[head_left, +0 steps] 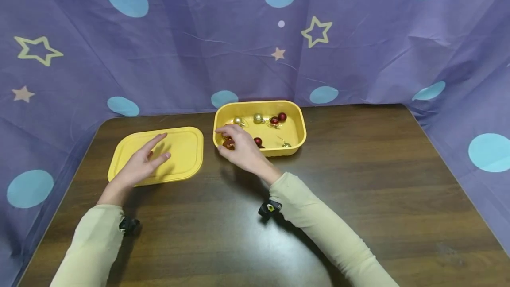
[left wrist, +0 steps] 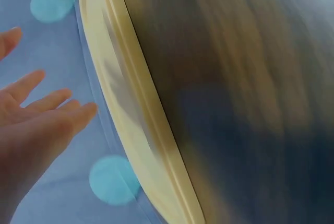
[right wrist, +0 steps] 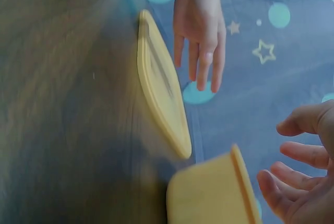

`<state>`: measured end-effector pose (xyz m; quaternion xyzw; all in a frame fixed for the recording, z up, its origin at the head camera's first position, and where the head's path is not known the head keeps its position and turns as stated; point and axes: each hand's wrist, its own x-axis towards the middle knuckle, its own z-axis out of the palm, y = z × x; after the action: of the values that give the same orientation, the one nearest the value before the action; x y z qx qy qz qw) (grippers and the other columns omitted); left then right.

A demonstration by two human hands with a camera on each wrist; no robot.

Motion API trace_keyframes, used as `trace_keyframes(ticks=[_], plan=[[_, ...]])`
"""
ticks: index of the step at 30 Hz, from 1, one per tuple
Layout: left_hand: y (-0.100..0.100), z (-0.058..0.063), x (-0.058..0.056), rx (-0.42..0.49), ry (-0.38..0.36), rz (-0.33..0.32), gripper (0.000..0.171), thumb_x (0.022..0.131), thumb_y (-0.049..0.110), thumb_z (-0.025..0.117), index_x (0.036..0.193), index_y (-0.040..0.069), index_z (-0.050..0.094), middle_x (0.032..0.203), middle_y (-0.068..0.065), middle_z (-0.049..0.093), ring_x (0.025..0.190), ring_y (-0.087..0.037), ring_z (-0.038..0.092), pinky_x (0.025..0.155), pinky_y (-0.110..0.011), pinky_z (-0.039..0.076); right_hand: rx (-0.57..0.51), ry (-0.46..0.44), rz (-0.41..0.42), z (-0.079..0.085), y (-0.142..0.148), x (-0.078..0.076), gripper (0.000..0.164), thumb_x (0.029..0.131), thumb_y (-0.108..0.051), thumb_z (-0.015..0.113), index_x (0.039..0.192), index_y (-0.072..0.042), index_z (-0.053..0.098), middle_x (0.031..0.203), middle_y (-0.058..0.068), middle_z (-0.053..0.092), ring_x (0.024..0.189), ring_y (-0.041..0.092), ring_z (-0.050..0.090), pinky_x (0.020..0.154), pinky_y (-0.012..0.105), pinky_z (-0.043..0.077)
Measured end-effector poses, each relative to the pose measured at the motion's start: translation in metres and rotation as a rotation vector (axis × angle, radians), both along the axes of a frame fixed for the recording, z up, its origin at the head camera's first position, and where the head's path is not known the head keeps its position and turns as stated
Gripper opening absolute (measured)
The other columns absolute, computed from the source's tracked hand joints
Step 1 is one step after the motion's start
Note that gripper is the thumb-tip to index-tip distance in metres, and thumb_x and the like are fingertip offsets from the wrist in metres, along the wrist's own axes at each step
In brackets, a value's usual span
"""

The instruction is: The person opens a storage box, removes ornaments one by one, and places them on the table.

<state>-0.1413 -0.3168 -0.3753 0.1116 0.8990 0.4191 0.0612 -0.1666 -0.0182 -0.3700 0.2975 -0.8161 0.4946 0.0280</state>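
A yellow plastic box [head_left: 300, 125] stands at the table's back, holding several small ball ornaments. Among them are a gold ball [head_left: 258, 118], a dark red ball [head_left: 282, 117] and a larger reddish-brown ball [head_left: 229, 144]. Over the box's left end hovers my right hand [head_left: 244, 149], its fingers spread and loosely bent; the right wrist view shows nothing between them. It hides part of the box's front left corner. To the left lies a flat yellow lid [head_left: 187, 152]. My left hand [head_left: 139, 165] is held above that lid, fingers apart, and carries nothing.
The brown wooden table [head_left: 358, 198] stretches in front of and to the right of the box. Behind it hangs a purple curtain [head_left: 239, 56] with stars and blue dots, close to the box's back side. Each wrist wears a small black camera [head_left: 270, 208].
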Motion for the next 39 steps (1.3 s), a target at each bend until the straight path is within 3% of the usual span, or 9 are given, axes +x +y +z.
trace_keyframes(ticks=[8, 13, 19, 29, 33, 39], plan=[[0.041, -0.002, -0.018, -0.02, -0.015, -0.075, 0.072, 0.096, 0.023, 0.062, 0.154, 0.008, 0.022, 0.157, -0.018, 0.018, 0.142, -0.036, 0.015, 0.11, -0.056, 0.017, 0.062, -0.022, -0.028, -0.007, 0.015, -0.023, 0.039, 0.083, -0.003, 0.069, 0.121, 0.005, 0.061, 0.119, 0.021, 0.058, 0.106, 0.033, 0.058, 0.094, 0.042, 0.045], [0.066, -0.005, -0.034, 0.001, -0.052, -0.115, 0.08, 0.095, 0.028, 0.064, 0.157, 0.019, 0.014, 0.16, -0.011, 0.01, 0.143, -0.036, 0.013, 0.112, -0.054, 0.015, 0.13, -0.043, -0.048, -0.011, 0.021, -0.036, 0.039, 0.084, -0.003, 0.07, 0.121, 0.003, 0.061, 0.12, 0.02, 0.058, 0.109, 0.032, 0.057, 0.092, 0.039, 0.046], [0.088, -0.007, -0.054, 0.041, -0.085, -0.156, 0.096, 0.09, 0.03, 0.07, 0.157, 0.021, 0.002, 0.161, -0.006, 0.001, 0.144, -0.033, 0.007, 0.112, -0.054, 0.012, 0.186, -0.07, -0.018, -0.012, 0.019, -0.048, 0.04, 0.086, -0.006, 0.069, 0.124, 0.002, 0.061, 0.122, 0.017, 0.059, 0.112, 0.03, 0.054, 0.093, 0.037, 0.046], [0.1, -0.014, -0.071, 0.033, -0.216, -0.191, 0.117, 0.085, 0.034, 0.075, 0.152, 0.026, -0.02, 0.158, -0.003, -0.018, 0.144, -0.03, -0.004, 0.112, -0.054, 0.006, 0.326, -0.066, 0.02, -0.021, 0.015, -0.064, 0.045, 0.088, -0.011, 0.069, 0.13, -0.001, 0.059, 0.131, 0.015, 0.056, 0.121, 0.028, 0.049, 0.102, 0.035, 0.037], [0.1, -0.015, -0.074, 0.053, -0.222, -0.223, 0.115, 0.085, 0.03, 0.075, 0.152, 0.027, -0.019, 0.158, -0.002, -0.018, 0.144, -0.029, -0.005, 0.113, -0.053, 0.005, 0.31, -0.126, 0.031, -0.022, 0.014, -0.066, 0.05, 0.088, -0.01, 0.068, 0.135, -0.001, 0.054, 0.136, 0.017, 0.052, 0.124, 0.029, 0.047, 0.104, 0.037, 0.036], [0.106, -0.012, -0.077, 0.054, -0.26, -0.259, 0.117, 0.085, 0.032, 0.075, 0.151, 0.03, -0.022, 0.159, -0.006, -0.015, 0.144, -0.028, 0.005, 0.113, -0.05, 0.01, 0.248, -0.231, 0.033, -0.023, 0.012, -0.071, 0.051, 0.09, -0.009, 0.067, 0.138, -0.002, 0.051, 0.137, 0.015, 0.052, 0.123, 0.028, 0.049, 0.102, 0.033, 0.038]])
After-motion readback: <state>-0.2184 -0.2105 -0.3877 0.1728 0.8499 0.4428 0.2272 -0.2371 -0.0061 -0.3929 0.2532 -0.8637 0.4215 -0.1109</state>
